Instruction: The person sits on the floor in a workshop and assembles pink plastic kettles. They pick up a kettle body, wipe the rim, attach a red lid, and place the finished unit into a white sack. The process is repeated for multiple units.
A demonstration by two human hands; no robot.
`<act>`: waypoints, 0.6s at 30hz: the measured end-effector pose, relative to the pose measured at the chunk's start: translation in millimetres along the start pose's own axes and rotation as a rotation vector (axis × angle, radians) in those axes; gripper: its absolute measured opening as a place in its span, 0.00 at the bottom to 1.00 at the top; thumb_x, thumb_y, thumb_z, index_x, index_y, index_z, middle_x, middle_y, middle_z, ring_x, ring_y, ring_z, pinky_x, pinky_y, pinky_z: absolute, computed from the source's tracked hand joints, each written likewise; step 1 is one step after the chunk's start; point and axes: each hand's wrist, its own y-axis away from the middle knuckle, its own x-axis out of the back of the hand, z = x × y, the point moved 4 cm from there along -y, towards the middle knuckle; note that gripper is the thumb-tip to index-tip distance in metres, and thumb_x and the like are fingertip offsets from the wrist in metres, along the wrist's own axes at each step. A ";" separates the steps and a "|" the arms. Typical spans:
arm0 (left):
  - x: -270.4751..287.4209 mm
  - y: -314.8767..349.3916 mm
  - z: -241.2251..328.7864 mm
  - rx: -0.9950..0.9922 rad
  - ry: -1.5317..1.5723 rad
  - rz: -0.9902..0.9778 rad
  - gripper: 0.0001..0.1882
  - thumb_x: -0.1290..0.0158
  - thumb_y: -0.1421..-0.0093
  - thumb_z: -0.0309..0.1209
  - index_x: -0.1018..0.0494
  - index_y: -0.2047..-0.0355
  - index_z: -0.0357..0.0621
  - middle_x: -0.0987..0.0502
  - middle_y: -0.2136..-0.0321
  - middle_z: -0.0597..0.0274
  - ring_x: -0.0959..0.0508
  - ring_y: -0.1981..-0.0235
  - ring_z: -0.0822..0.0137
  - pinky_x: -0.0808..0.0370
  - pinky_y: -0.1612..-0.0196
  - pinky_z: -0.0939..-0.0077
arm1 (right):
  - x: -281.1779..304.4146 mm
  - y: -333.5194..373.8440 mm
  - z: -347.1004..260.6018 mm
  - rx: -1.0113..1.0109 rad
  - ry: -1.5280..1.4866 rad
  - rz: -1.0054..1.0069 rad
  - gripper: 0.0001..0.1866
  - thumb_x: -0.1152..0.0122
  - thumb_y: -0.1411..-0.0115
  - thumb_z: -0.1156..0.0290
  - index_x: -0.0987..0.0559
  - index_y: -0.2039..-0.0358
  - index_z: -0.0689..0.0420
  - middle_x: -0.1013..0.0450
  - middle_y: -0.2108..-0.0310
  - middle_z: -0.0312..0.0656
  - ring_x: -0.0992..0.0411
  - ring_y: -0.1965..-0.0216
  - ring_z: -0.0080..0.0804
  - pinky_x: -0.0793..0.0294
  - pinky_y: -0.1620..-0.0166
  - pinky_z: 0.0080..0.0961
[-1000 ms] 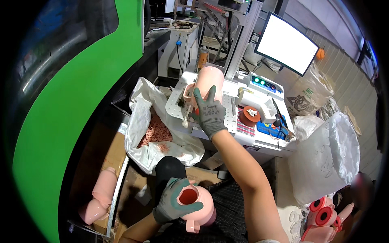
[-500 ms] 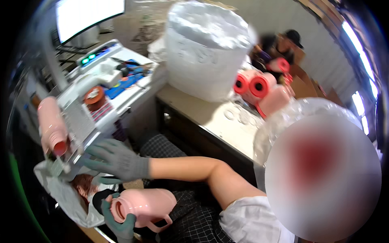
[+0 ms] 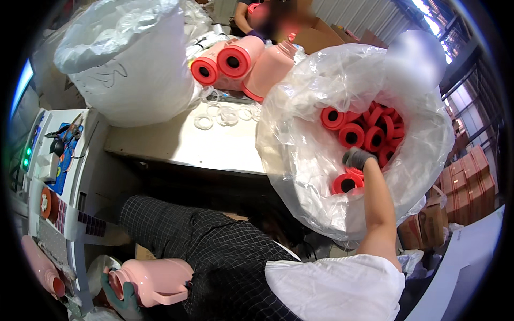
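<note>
My right hand (image 3: 357, 158), in a grey glove, reaches into a big clear plastic bag (image 3: 300, 160) at the right. Its fingers are down among several red ring-shaped caps (image 3: 364, 134), and one red cap (image 3: 347, 183) lies against the wrist. Whether the fingers grip a cap is hidden. My left hand (image 3: 126, 300), in a green-grey glove, holds a pink plastic jug (image 3: 158, 279) by its red-rimmed mouth, low at the left beside my checked-cloth lap.
A metal table (image 3: 176, 144) carries clear plastic rings (image 3: 225, 114), a full white bag (image 3: 128, 59) and pink jugs with red caps (image 3: 235, 59). Another person (image 3: 267, 16) works beyond it. A machine (image 3: 48, 160) and another pink jug (image 3: 40, 265) stand left, cardboard boxes (image 3: 466, 182) right.
The view has swung right, from the machine to the table and bags. My right hand left the machine side and went into the bag of red caps. My left hand still holds the pink jug.
</note>
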 end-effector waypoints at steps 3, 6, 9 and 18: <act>-3.4 -4.6 10.6 -0.008 -0.028 -0.027 0.41 0.43 0.34 0.44 0.42 0.29 0.33 0.36 0.31 0.51 0.36 0.30 0.57 0.42 0.28 0.60 | -44.3 -14.9 -50.6 -0.111 0.068 -0.363 0.22 0.37 0.44 0.63 0.14 0.48 0.53 0.18 0.49 0.48 0.18 0.51 0.44 0.20 0.46 0.36; 11.5 -16.0 -20.5 -0.082 -0.086 -0.044 0.41 0.42 0.34 0.40 0.43 0.28 0.32 0.37 0.31 0.51 0.36 0.30 0.57 0.42 0.27 0.59 | 1.6 -26.4 -103.4 -0.306 -0.027 -0.426 0.21 0.37 0.45 0.61 0.13 0.51 0.49 0.18 0.48 0.44 0.18 0.50 0.41 0.20 0.48 0.39; 9.4 -19.7 -36.0 -0.068 0.020 -0.055 0.41 0.41 0.36 0.38 0.42 0.28 0.31 0.35 0.31 0.51 0.34 0.32 0.58 0.40 0.28 0.61 | -2.4 -17.7 -88.7 -0.426 0.015 -0.632 0.22 0.32 0.51 0.62 0.12 0.53 0.49 0.18 0.48 0.45 0.18 0.51 0.42 0.20 0.49 0.42; 26.8 2.5 -15.6 0.108 -0.140 0.023 0.40 0.37 0.47 0.34 0.36 0.34 0.33 0.27 0.43 0.52 0.28 0.41 0.58 0.36 0.34 0.63 | 3.9 -3.1 -24.9 0.719 0.322 -0.453 0.26 0.27 0.50 0.64 0.16 0.47 0.41 0.18 0.50 0.42 0.20 0.51 0.46 0.21 0.47 0.42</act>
